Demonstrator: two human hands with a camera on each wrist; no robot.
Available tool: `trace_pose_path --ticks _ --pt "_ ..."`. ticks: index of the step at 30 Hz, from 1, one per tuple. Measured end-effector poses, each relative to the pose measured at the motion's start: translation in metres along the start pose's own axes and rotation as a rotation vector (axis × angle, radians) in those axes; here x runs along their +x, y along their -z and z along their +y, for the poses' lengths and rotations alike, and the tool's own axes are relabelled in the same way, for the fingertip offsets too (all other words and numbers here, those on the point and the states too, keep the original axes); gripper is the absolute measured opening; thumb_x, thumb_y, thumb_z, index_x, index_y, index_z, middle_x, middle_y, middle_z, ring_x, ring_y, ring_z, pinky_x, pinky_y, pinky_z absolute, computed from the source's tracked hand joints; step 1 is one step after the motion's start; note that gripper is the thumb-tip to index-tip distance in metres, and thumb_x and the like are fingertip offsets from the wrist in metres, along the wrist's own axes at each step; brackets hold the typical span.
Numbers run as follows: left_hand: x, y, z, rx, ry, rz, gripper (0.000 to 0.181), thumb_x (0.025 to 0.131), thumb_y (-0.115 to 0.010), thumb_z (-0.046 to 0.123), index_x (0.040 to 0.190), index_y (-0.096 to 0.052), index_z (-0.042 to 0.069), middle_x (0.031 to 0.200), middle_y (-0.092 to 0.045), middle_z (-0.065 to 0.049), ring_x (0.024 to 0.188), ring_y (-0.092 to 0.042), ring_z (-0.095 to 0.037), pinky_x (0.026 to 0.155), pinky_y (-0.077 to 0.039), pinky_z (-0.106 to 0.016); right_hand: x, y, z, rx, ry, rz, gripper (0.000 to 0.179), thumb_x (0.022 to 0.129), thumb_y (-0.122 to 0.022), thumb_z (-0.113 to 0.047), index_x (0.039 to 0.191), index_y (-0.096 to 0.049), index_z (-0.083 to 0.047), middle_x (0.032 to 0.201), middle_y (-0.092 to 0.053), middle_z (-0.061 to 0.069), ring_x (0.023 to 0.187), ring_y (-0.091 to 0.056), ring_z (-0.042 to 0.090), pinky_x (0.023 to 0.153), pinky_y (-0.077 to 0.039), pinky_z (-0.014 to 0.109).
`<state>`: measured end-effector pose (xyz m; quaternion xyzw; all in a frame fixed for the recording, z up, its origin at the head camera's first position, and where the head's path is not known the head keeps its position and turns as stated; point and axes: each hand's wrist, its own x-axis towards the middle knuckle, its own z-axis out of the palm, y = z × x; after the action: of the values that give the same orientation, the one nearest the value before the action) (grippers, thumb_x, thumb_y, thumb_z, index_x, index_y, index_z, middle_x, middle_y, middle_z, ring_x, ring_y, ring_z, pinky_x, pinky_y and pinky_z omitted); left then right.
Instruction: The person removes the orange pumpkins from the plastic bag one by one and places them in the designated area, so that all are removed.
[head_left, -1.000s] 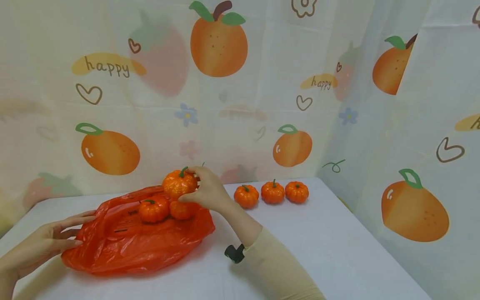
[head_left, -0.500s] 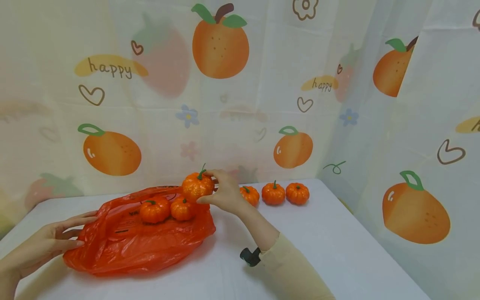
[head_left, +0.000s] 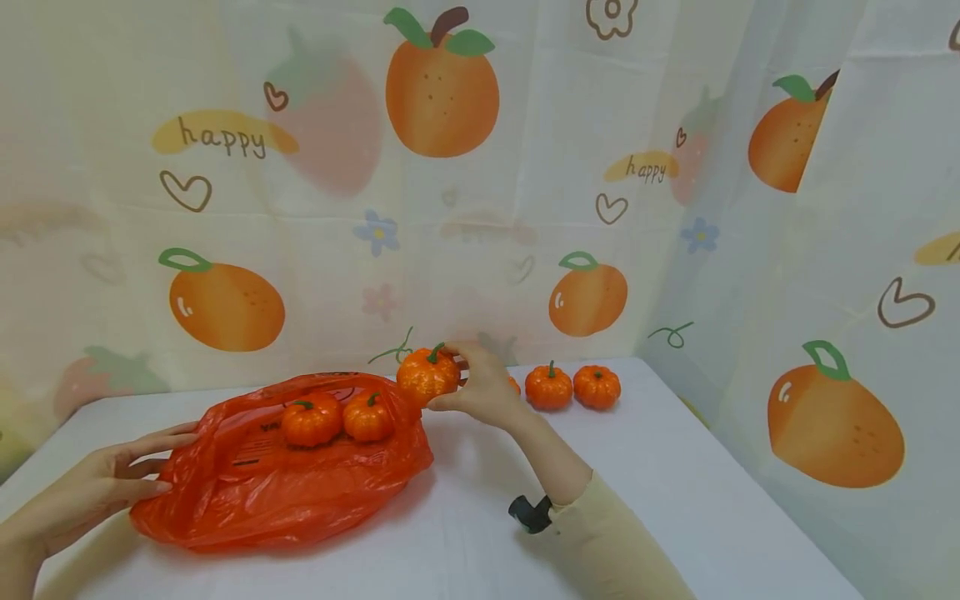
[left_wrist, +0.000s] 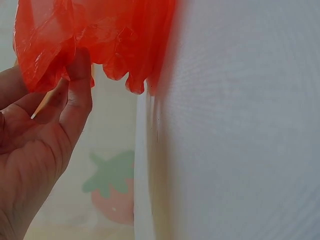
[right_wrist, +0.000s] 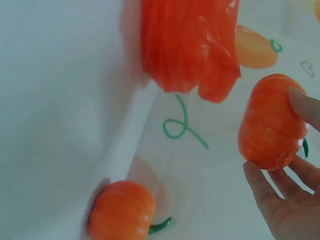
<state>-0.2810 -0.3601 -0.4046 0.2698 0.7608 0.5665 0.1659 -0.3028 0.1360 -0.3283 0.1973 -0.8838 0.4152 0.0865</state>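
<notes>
Orange pumpkin (head_left: 426, 377) with a green stem is raised above the white table (head_left: 465, 533), beside the far right end of the red plastic bag (head_left: 300, 493), just left of the right hand (head_left: 483, 389) and well to the right of the left hand (head_left: 97, 482). Thumb and fingers of the right hand grip it by its sides, while the left hand, thumb and fingers spread apart, touches the bag's left edge. Two pumpkins (head_left: 311, 421) lie in the bag, and more pumpkins (head_left: 548, 388) stand in a far row to the right.
</notes>
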Motion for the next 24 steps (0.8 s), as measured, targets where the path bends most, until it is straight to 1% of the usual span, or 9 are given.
trace_pose_path --ticks 3,5,8,13,15,18,24 --pt "0.001 0.0 0.0 -0.001 -0.008 -0.005 0.053 0.099 -0.041 -0.006 0.151 -0.036 0.003 0.146 -0.038 0.04 0.115 -0.058 0.004 0.085 -0.056 -0.022 -0.004 0.008 0.005 -0.03 -0.017 0.002 0.072 0.071 -0.088 -0.02 0.134 -0.055 -0.012 0.132 -0.057 0.006 0.117 -0.06 0.03 0.093 -0.056 0.041" --pt "0.001 0.0 -0.001 -0.003 -0.009 -0.008 0.053 0.1 -0.041 -0.006 0.151 -0.036 0.004 0.146 -0.038 0.04 0.115 -0.058 0.004 0.085 -0.056 -0.022 -0.007 0.013 0.01 -0.048 -0.037 0.002 0.073 0.069 -0.088 -0.019 0.134 -0.055 -0.014 0.132 -0.057 0.005 0.119 -0.059 0.029 0.094 -0.055 0.042" --pt "0.0 0.0 -0.001 0.001 -0.007 -0.008 0.053 0.1 -0.041 -0.007 0.152 -0.035 0.004 0.146 -0.037 0.041 0.115 -0.057 0.005 0.085 -0.056 -0.021 -0.011 0.02 0.019 -0.082 -0.049 -0.006 0.074 0.067 -0.088 -0.017 0.134 -0.056 -0.017 0.134 -0.058 0.005 0.12 -0.058 0.027 0.099 -0.052 0.044" --pt "0.0 0.001 -0.002 0.001 -0.002 -0.008 0.055 0.1 -0.041 -0.007 0.152 -0.034 0.006 0.146 -0.037 0.041 0.114 -0.057 0.005 0.085 -0.056 -0.022 -0.015 0.034 0.033 -0.104 -0.039 -0.039 0.074 0.066 -0.086 -0.01 0.135 -0.058 -0.012 0.137 -0.058 0.006 0.119 -0.057 0.027 0.101 -0.051 0.045" --pt "0.0 0.001 -0.002 0.003 0.007 -0.005 0.055 0.1 -0.041 -0.006 0.152 -0.034 0.006 0.145 -0.037 0.042 0.114 -0.057 0.005 0.085 -0.056 -0.022 -0.017 0.04 0.037 -0.118 -0.04 -0.054 0.073 0.066 -0.084 -0.007 0.135 -0.058 -0.01 0.137 -0.059 0.007 0.119 -0.057 0.027 0.101 -0.052 0.044" --pt "0.001 0.001 -0.002 0.01 0.017 -0.002 0.054 0.1 -0.041 -0.005 0.152 -0.035 0.006 0.144 -0.037 0.043 0.114 -0.057 0.005 0.085 -0.056 -0.022 -0.019 0.048 0.041 -0.135 -0.056 -0.084 0.073 0.066 -0.083 -0.005 0.135 -0.059 -0.011 0.134 -0.059 0.006 0.117 -0.058 0.027 0.099 -0.052 0.043" --pt "0.001 0.001 -0.001 0.002 0.023 -0.006 0.054 0.1 -0.041 -0.005 0.152 -0.034 0.006 0.145 -0.037 0.043 0.114 -0.057 0.005 0.085 -0.056 -0.022 -0.025 0.061 0.048 -0.137 -0.1 -0.141 0.07 0.062 -0.086 -0.007 0.128 -0.064 -0.013 0.126 -0.06 0.005 0.114 -0.061 0.028 0.095 -0.054 0.042"
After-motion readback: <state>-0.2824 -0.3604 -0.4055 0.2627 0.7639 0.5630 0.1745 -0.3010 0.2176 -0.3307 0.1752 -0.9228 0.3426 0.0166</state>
